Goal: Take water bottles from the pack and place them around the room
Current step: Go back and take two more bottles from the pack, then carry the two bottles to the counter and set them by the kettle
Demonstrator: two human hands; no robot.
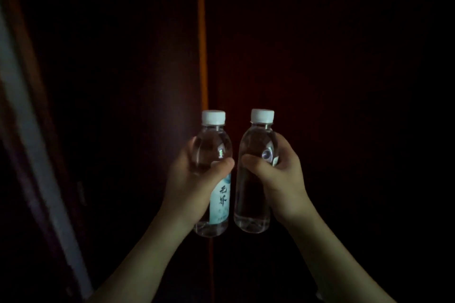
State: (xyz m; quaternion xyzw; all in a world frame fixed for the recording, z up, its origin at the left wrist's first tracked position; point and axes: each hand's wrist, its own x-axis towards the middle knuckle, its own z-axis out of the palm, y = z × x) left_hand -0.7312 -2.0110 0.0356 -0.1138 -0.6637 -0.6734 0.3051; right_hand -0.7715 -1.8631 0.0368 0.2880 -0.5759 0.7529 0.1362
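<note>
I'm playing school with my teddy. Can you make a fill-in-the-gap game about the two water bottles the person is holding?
1. Each hand holds one ____.
2. Both bottle caps are ____ in colour.
3. The left hand holds the left bottle, whose pale blue label faces the ____.
4. The right hand grips the right bottle, held ____.

Missing words: bottle; white; camera; upright

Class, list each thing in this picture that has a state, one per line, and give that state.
Left bottle: upright, capped, full, held off any surface, label facing the camera.
Right bottle: upright, capped, full, held, label mostly turned away.
Left hand: closed around the left bottle.
Right hand: closed around the right bottle.
</note>
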